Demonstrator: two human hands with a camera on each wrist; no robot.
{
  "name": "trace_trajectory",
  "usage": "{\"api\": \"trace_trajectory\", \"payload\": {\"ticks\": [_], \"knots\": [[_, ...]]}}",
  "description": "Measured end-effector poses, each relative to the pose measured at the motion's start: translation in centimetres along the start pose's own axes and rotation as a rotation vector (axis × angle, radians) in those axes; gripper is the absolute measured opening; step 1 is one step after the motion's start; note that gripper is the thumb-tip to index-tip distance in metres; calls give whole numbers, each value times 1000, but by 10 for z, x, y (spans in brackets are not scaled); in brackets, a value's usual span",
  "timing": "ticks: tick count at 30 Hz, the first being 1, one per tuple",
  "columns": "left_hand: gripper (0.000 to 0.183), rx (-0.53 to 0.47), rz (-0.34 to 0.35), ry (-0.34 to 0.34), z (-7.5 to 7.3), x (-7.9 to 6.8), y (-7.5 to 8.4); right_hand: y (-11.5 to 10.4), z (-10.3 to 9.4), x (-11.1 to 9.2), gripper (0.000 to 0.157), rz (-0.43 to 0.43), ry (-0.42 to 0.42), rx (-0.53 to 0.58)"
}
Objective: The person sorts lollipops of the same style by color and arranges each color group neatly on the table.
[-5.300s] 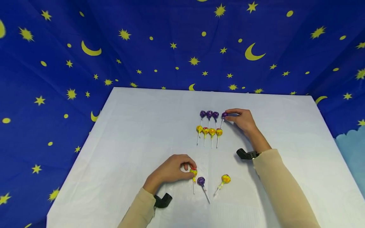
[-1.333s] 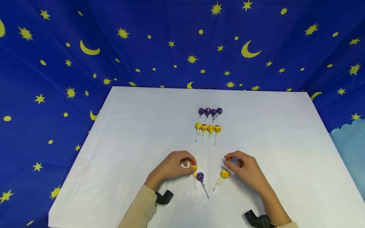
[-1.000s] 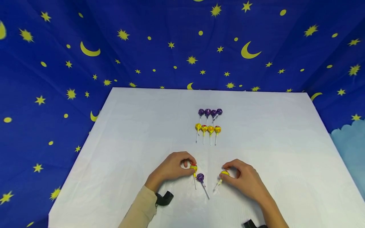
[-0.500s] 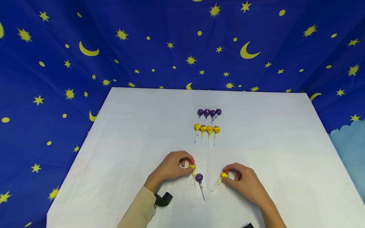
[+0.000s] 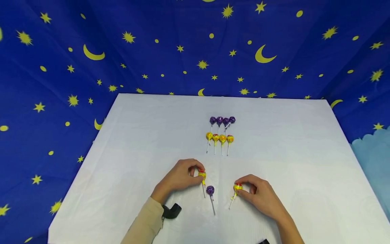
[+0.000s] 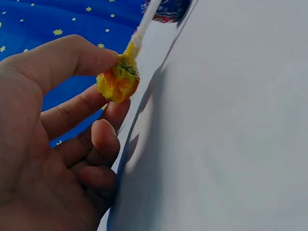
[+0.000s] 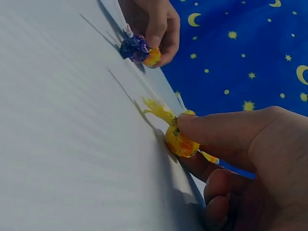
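My left hand (image 5: 182, 174) pinches a yellow lollipop (image 6: 118, 79) by its wrapped head, thumb on one side and fingers on the other. In the head view its white stick points toward me. My right hand (image 5: 259, 193) pinches another yellow lollipop (image 7: 182, 139) by the head, its stick slanting down and left. Between the hands a purple lollipop (image 5: 210, 190) lies on the white table (image 5: 137, 135), nearer the left hand. Beyond them lies a row of yellow lollipops (image 5: 222, 139), and behind that a row of purple lollipops (image 5: 219, 120), the rightmost turned askew with its stick over its neighbour.
A blue cloth (image 5: 170, 44) with yellow stars and moons hangs behind and beside the table. A black wrist device (image 5: 172, 210) sits on the left wrist; part of another (image 5: 264, 241) shows at the bottom edge.
My right hand left the far purple lollipop, came back toward me and took hold of the loose yellow lollipop, whose stick has swung steeper. The left hand, still pinching its lollipop, has shifted slightly left.
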State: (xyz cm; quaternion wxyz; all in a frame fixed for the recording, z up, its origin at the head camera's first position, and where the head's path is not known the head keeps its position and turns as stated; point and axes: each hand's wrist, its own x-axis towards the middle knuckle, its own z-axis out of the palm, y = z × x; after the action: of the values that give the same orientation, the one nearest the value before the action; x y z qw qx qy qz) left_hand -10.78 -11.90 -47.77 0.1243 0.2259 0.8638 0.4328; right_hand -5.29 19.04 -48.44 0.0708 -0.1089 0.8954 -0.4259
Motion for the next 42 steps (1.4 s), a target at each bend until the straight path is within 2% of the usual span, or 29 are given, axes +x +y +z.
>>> {"api": "trace_trajectory", "payload": {"ticks": [12, 20, 25, 35, 42], "knots": [[21, -52, 22, 64, -16, 15, 2, -2, 1, 1, 24, -6, 3, -4], [21, -34, -3, 113, -24, 28, 1, -1, 3, 1, 25, 6, 16, -8], [21, -14, 5, 137, -31, 36, -1, -1, 3, 2, 24, 15, 18, -6], [23, 11, -34, 136, -44, 57, -8, 1, 3, 1, 24, 28, 18, -5], [25, 27, -66, 138, -50, 73, -12, 2, 4, 1, 24, -10, 30, -7]]}}
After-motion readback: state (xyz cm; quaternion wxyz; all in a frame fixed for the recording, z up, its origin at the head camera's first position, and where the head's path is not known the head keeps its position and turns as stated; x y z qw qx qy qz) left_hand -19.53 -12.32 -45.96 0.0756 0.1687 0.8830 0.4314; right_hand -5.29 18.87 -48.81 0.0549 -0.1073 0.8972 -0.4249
